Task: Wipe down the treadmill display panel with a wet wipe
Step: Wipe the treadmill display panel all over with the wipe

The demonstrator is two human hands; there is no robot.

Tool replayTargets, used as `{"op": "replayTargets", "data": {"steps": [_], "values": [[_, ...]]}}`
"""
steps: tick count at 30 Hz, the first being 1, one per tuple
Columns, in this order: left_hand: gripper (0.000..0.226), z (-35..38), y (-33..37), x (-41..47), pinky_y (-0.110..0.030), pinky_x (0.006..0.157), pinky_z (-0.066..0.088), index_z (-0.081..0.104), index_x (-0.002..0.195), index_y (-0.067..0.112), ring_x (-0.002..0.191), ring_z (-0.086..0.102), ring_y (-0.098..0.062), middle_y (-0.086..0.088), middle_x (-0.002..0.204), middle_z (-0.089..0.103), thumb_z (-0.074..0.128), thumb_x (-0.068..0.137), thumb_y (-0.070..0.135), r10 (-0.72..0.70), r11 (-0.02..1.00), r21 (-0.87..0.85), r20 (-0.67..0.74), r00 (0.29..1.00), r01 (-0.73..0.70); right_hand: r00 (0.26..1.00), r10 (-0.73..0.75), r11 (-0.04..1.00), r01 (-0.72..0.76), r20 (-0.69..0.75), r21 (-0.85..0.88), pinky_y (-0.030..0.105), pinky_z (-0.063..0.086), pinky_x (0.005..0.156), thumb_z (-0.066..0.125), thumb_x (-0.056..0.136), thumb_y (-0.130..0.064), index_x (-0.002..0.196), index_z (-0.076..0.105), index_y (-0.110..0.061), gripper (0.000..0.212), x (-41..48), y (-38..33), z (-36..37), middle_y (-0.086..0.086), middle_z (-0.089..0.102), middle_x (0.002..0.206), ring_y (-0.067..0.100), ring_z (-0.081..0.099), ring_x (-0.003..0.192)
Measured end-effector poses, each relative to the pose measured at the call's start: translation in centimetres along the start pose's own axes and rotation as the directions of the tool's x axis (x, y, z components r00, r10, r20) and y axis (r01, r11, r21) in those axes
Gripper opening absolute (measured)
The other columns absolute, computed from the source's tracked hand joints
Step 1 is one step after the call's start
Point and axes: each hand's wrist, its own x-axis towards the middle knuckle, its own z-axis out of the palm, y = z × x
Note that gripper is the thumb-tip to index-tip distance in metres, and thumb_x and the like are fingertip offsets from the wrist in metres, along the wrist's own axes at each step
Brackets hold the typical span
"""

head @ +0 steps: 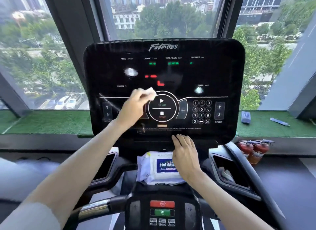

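The left hand (135,104) pinches a crumpled white wipe (150,92) against the black panel (222,72), just left of its round start–stop ring (162,108). The right hand (185,154) lies flat and released on the panel's lower edge — above the wipes pack (153,169).

panel (222,72) upright before window (42,50) | left hand (132,108) with wipe (150,92) at panel centre-left, seemingly touching | right hand (185,154) at panel's lower edge, over wipe pack (153,169) below panel | extinguishers (253,150) right of panel, under sill
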Motion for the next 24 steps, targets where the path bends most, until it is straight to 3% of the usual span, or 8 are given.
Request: {"op": "replayTargets", "data": {"steps": [2, 4, 7, 10, 13, 17, 21, 24], "values": [[0.052, -1.2, -2.1, 0.6, -0.028, 0.082, 0.046, 0.058, 0.123, 0.014, 0.094, 0.042, -0.014, -0.008, 0.104, 0.046, 0.045, 0.082, -0.015, -0.292, 0.955, -0.061, -0.352, 0.889, 0.289, 1.000, -0.012, 1.000, 0.012, -0.001, 0.011, 0.040, 0.052, 0.087, 0.069, 0.060, 0.002, 0.108, 0.066, 0.002, 0.048, 0.2, -0.8, 0.5, 0.014, 0.067, 0.101, 0.030, 0.063, 0.095], [0.058, 0.1, -0.7, 0.3, -0.026, 0.078, 0.045, 0.056, 0.126, 0.012, 0.092, 0.043, -0.018, -0.010, 0.103, 0.047, 0.045, 0.077, -0.019, -0.446, 0.889, -0.117, -0.444, 0.778, 0.443, 1.000, -0.012, 1.000, 0.012, -0.006, 0.007, 0.042, 0.053, 0.084, 0.056, 0.065, -0.001, 0.103, 0.068, 0.001, 0.040, 0.4, -1.5, 0.9, 0.012, 0.066, 0.094, 0.031, 0.063, 0.088], [0.066, 3.9, 3.1, -2.7, -0.037, 0.067, 0.052, 0.054, 0.124, 0.016, 0.093, 0.048, -0.023, -0.005, 0.106, 0.049, 0.051, 0.068, -0.021, -0.023, 0.999, 0.039, -0.141, 0.990, 0.029, 1.000, 0.007, 0.999, -0.006, -0.021, 0.032, 0.045, 0.053, 0.083, 0.032, 0.071, -0.008, 0.099, 0.069, 0.002, 0.047, 0.5, -1.9, 1.4, 0.012, 0.066, 0.088, 0.032, 0.062, 0.084], [0.064, 2.8, 0.9, -4.0, -0.035, 0.062, 0.055, 0.053, 0.118, 0.018, 0.095, 0.047, -0.018, -0.001, 0.108, 0.047, 0.055, 0.067, -0.021, 0.277, 0.957, 0.058, 0.117, 0.954, -0.284, 0.999, -0.007, 1.000, 0.007, -0.044, 0.000, 0.044, 0.053, 0.080, 0.036, 0.072, -0.006, 0.099, 0.069, 0.003, 0.043, 0.6, -1.8, 1.7, 0.014, 0.065, 0.085, 0.033, 0.060, 0.079], [0.051, -1.8, -3.8, -2.3, -0.030, 0.075, 0.050, 0.059, 0.119, 0.009, 0.092, 0.046, -0.016, -0.006, 0.104, 0.048, 0.049, 0.077, -0.018, -0.091, 0.995, 0.030, -0.178, 0.980, 0.098, 0.999, -0.009, 0.999, 0.007, -0.042, -0.051, 0.047, 0.053, 0.082, 0.067, 0.059, 0.005, 0.101, 0.067, 0.005, 0.042, 0.4, -1.9, 1.8, 0.015, 0.063, 0.084, 0.035, 0.058, 0.077], [0.045, -3.4, -6.9, -2.4, -0.025, 0.081, 0.046, 0.056, 0.118, 0.006, 0.090, 0.047, -0.017, -0.012, 0.105, 0.047, 0.039, 0.082, -0.014, -0.534, 0.835, -0.125, -0.417, 0.736, 0.535, 0.999, -0.032, 0.995, 0.028, -0.043, -0.099, 0.049, 0.051, 0.085, 0.072, 0.055, 0.007, 0.105, 0.065, 0.006, 0.050, 0.3, -2.1, 1.8, 0.016, 0.062, 0.086, 0.036, 0.057, 0.078], [0.043, 1.6, -2.3, -8.2, -0.032, 0.072, 0.048, 0.058, 0.113, 0.010, 0.093, 0.049, -0.021, -0.006, 0.103, 0.048, 0.048, 0.078, -0.011, -0.138, 0.990, 0.034, -0.042, 0.990, 0.139, 0.997, -0.038, 0.995, 0.032, -0.064, -0.098, 0.049, 0.051, 0.085, 0.069, 0.058, 0.007, 0.106, 0.063, 0.006, 0.049, 0.1, -2.0, 2.0, 0.016, 0.060, 0.086, 0.035, 0.052, 0.080], [0.040, 0.4, -4.4, -9.3, -0.034, 0.070, 0.053, 0.053, 0.115, 0.020, 0.094, 0.052, -0.019, -0.002, 0.104, 0.049, 0.045, 0.082, -0.002, -0.052, 0.999, 0.018, 0.043, 0.998, 0.052, 0.997, -0.025, 0.996, 0.018, -0.076, -0.084, 0.049, 0.051, 0.083, 0.068, 0.058, 0.008, 0.106, 0.062, 0.006, 0.048, 0.1, -2.0, 2.2, 0.016, 0.058, 0.085, 0.035, 0.049, 0.078]]}}
